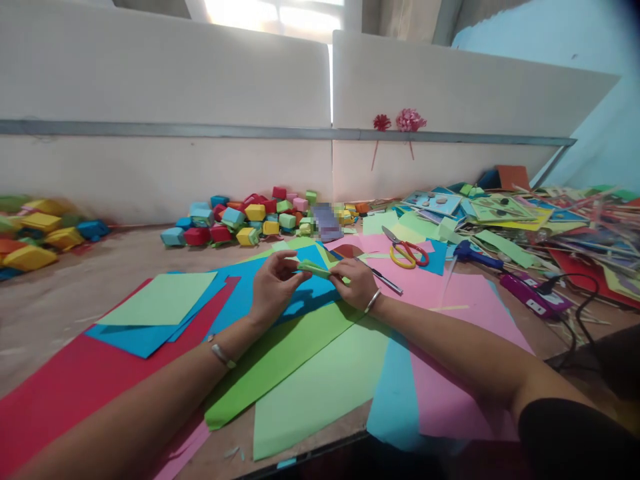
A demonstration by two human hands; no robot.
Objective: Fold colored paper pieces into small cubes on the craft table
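Observation:
A small folded strip of green paper point(315, 269) is held between my two hands, above the blue sheet point(235, 307). My left hand point(276, 281) pinches its left end between thumb and fingers. At the strip's right end, the fingers of my right hand point(354, 283) are closed on it. Below my hands lie a bright green sheet point(285, 360) and a pale green sheet point(320, 393). A utility knife point(387, 280) rests on pink paper point(450, 327) just right of my right hand, and scissors with yellow and red handles point(407, 253) lie farther back.
Small colored paper boxes point(220, 233) are piled at the back, with more at far left point(45, 230). A blue glue gun point(477, 255) and a purple power strip point(536, 295) lie on the right, before heaped paper scraps point(590, 233). Red paper point(75, 380) spreads at left.

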